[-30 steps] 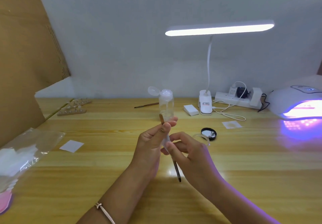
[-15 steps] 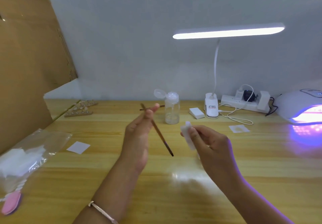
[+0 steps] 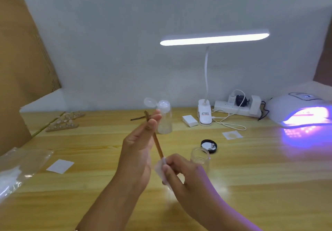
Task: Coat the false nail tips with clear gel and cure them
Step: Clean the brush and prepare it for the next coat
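My left hand (image 3: 138,151) pinches a thin brown gel brush (image 3: 157,143) near its top end and holds it slanted above the table. My right hand (image 3: 181,175) pinches a small white wipe (image 3: 161,170) around the brush's lower end, so the bristles are hidden. Just right of my hands stands a small clear gel jar (image 3: 200,159), with its black lid (image 3: 209,146) lying open side up behind it. Wooden strips carrying the false nail tips (image 3: 62,123) lie at the far left. At the far right, the white curing lamp (image 3: 303,110) glows violet.
A clear flip-cap bottle (image 3: 164,118) stands open behind my left hand, with a second brush (image 3: 139,118) lying beside it. A desk lamp (image 3: 204,117), white block (image 3: 189,120), power strip (image 3: 237,107), paper squares (image 3: 60,166) and a plastic bag (image 3: 19,169) surround the wooden table (image 3: 251,185). Cardboard (image 3: 23,65) leans at left.
Half a second ago my hands were apart, brush in the left and wipe in the right. They have come together again, and the wipe is around the brush's lower end.
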